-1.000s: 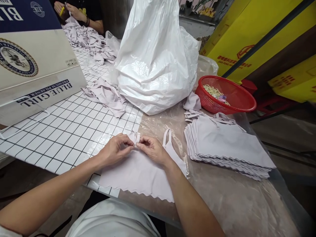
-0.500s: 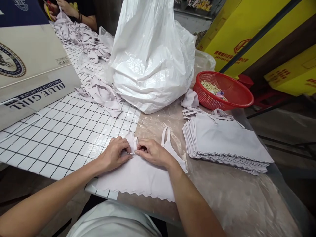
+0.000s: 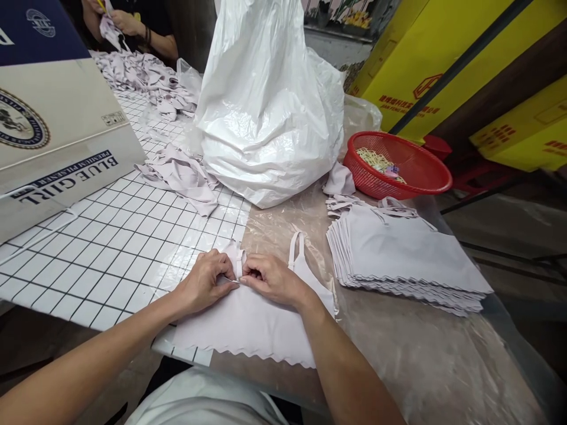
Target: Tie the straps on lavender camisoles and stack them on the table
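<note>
A pale lilac camisole top [image 3: 252, 327] with a scalloped hem lies flat in front of me, hem toward my body. My left hand [image 3: 206, 280] pinches its upper edge near the left strap. My right hand [image 3: 272, 280] pinches the same edge close beside it, fingertips almost meeting the left ones. Between the hands a folded strap end [image 3: 240, 262] stands up. The right strap [image 3: 297, 251] loops up loose beyond my right hand. What exactly lies under the fingertips is partly hidden.
To the right lies a stack of similar tops [image 3: 407, 254], with a red basket [image 3: 398, 165] behind it. A big white plastic bag [image 3: 270, 112] stands ahead. Left are a loose garment [image 3: 177, 177] and a carton [image 3: 62, 136]. Across the table a person's hands [image 3: 126, 22] hold cloth.
Both hands stay at the same edge of the top, with only slight finger movement. The view has shifted a little. The person across has lifted the cloth differently.
</note>
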Tool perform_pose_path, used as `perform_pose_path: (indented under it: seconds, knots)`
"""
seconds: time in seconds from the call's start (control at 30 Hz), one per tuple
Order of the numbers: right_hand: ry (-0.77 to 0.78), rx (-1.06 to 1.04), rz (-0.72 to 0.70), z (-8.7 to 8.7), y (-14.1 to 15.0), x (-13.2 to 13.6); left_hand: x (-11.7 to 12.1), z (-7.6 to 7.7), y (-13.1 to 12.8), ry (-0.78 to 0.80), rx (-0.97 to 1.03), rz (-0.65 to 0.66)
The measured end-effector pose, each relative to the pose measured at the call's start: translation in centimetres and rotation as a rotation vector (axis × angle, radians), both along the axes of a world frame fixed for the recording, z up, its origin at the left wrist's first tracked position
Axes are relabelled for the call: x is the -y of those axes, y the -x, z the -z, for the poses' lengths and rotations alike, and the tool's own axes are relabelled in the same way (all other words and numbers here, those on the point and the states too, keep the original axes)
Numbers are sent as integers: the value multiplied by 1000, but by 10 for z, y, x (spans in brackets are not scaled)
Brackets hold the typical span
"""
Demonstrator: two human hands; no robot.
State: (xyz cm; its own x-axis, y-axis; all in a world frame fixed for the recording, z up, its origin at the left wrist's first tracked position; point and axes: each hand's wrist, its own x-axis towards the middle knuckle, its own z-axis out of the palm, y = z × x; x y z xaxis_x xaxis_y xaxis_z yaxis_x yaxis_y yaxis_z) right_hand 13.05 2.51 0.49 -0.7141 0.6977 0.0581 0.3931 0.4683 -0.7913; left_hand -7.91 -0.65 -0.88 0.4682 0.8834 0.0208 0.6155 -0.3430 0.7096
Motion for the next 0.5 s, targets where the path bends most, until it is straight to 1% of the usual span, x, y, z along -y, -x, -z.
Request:
perform_pose_path:
  seconds: [0.23,0.37,0.5]
  knots:
    - [10,-35,11,-4,5,4,0,0,0,-22,-57,4]
    - [-7,-20,38,-4,2,3,1,1,0,-8,-19,11]
    - [-43,17,30,-3,1,2,1,1,1,1,-2,3]
